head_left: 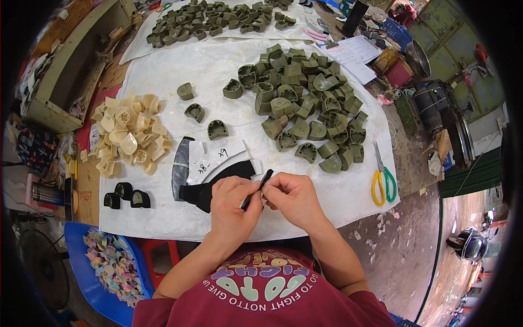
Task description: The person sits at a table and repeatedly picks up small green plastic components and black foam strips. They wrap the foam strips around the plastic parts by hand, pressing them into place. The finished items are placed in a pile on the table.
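Note:
Near the table's front edge, my left hand [233,206] is closed around a small dark piece, mostly hidden by its fingers. A black strip of material [266,177] sticks up from between the two hands. Close against the left, my right hand [292,197] pinches at this strip with thumb and forefinger. Beside my left hand lie black cut pieces of material [231,171] and white paper with handwriting [210,158]. Three black-covered shoe heels [140,199] stand to the left. Three loose olive-green shoe heels [218,129] sit beyond the paper.
A large heap of olive-green heels [305,98] covers the table's right side, with another pile [212,22] at the far end. Beige heel pieces [131,131] are heaped left. Scissors [381,177] lie at the right edge. A blue tub [81,272] holds colourful scraps below left.

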Action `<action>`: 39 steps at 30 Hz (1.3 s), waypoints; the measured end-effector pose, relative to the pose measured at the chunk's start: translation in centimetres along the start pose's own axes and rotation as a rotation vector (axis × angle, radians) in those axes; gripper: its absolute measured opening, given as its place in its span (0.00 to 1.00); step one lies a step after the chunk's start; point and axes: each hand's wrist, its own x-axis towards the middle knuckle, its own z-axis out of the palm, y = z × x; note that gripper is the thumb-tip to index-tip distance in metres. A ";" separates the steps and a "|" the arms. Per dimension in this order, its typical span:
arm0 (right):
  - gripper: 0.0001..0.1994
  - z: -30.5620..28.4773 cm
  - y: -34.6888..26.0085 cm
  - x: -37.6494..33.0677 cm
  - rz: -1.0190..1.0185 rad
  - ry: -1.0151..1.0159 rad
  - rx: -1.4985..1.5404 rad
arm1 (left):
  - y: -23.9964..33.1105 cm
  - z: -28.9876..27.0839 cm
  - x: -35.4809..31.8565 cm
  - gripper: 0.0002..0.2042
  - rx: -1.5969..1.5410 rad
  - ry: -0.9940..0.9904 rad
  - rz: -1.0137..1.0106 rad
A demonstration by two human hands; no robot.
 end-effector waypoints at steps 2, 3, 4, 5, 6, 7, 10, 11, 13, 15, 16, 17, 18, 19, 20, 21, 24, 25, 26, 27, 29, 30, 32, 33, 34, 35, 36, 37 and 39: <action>0.06 -0.3 0.0 0.2 0.044 -0.047 0.081 | -0.4 -0.1 -0.1 0.08 -0.121 -0.051 -0.107; 0.05 -0.5 0.1 0.4 0.064 -0.067 0.106 | -0.5 -0.1 -0.1 0.07 -0.180 -0.077 -0.159; 0.05 -0.6 0.1 0.6 0.084 -0.087 0.131 | -0.5 -0.2 0.0 0.06 -0.268 -0.079 -0.228; 0.05 -0.7 -0.1 0.7 0.105 -0.096 0.140 | -0.4 -0.2 0.0 0.05 -0.356 -0.081 -0.297; 0.05 -0.7 -0.4 0.7 0.127 -0.104 0.148 | -0.4 -0.2 0.0 0.05 -0.445 -0.083 -0.367; 0.05 -0.7 -0.6 0.7 0.148 -0.113 0.156 | -0.5 -0.2 0.0 0.05 -0.452 -0.084 -0.368; 0.06 -0.9 -0.1 1.1 0.144 -0.146 0.185 | -0.8 -0.3 -0.1 0.05 -0.492 -0.093 -0.392; 0.06 -1.0 -0.2 1.1 0.141 -0.152 0.190 | -0.8 -0.4 0.0 0.04 -0.516 -0.101 -0.418; 0.05 -1.1 -0.5 1.1 0.136 -0.166 0.201 | -0.9 -0.6 0.3 0.04 -0.553 -0.143 -0.476; 0.05 -1.0 -0.1 1.2 0.075 -0.172 0.180 | -0.9 -1.1 0.8 0.04 -0.580 -0.213 -0.540; 0.04 -0.9 0.0 1.2 0.045 -0.176 0.170 | -1.0 -1.2 0.9 0.04 -0.587 -0.208 -0.570; 0.04 -0.8 -0.1 1.1 0.025 -0.167 0.161 | -1.1 -1.1 0.9 0.03 -0.593 -0.202 -0.600; 0.04 -0.5 -0.1 1.1 0.004 -0.160 0.152 | -1.3 -1.2 0.9 0.03 -0.598 -0.194 -0.630; 0.04 -0.4 -0.2 1.1 -0.017 -0.154 0.143 | -1.6 -1.1 0.8 0.03 -0.676 -0.145 -0.678; 0.04 -0.4 -0.1 1.0 -0.029 -0.151 0.152 | -1.9 -1.0 0.7 0.04 -0.754 -0.096 -0.725; 0.04 -0.7 0.1 1.1 -0.043 -0.147 0.160 | -2.2 -0.9 0.6 0.04 -0.833 -0.046 -0.770; 0.04 -2.3 1.0 0.3 -0.115 -0.103 0.171 | -3.4 -1.2 0.1 0.03 -0.574 0.113 -0.666; 0.03 -3.1 1.5 -0.2 -0.144 -0.083 0.173 | -4.1 -1.4 0.0 0.03 -0.435 0.155 -0.551; 0.03 -4.5 3.1 -0.7 -0.167 -0.078 0.186 | -5.0 -1.7 -0.1 0.02 -0.295 0.193 -0.435; 0.04 -5.2 3.5 -1.5 -0.252 -0.013 0.205 | -5.6 -1.9 -0.3 0.02 -0.157 0.230 -0.318; 0.08 -6.2 3.9 -3.0 -0.419 0.122 0.248 | -6.2 -2.3 -0.6 0.03 -0.107 0.241 -0.270; 0.10 -6.7 3.9 -4.0 -0.405 0.152 0.295 | -6.7 -2.5 -0.9 0.03 -0.064 0.251 -0.237; 0.15 -7.8 3.7 -6.0 -0.375 0.223 0.389 | -7.3 -2.8 -1.4 0.04 0.004 0.266 -0.196; 0.17 -8.4 3.8 -6.6 -0.416 0.233 0.415 | -7.4 -2.9 -1.4 0.04 0.015 0.266 -0.202; 0.20 -9.0 3.9 -7.2 -0.457 0.243 0.441 | -7.4 -3.0 -1.5 0.04 0.028 0.267 -0.209; 0.22 -9.6 4.1 -7.7 -0.500 0.255 0.472 | -7.5 -3.2 -1.6 0.04 0.044 0.264 -0.211; 0.25 -10.3 4.2 -8.0 -0.529 0.230 0.515 | -7.5 -3.7 -1.5 0.07 0.024 0.209 -0.244; 0.23 -10.6 4.2 -8.1 -0.547 0.221 0.555 | -7.1 -3.7 -1.3 0.09 0.098 0.255 -0.206; 0.19 -11.1 3.7 -8.3 -0.587 0.203 0.633 | -5.9 -3.8 -0.1 0.13 0.246 0.351 -0.127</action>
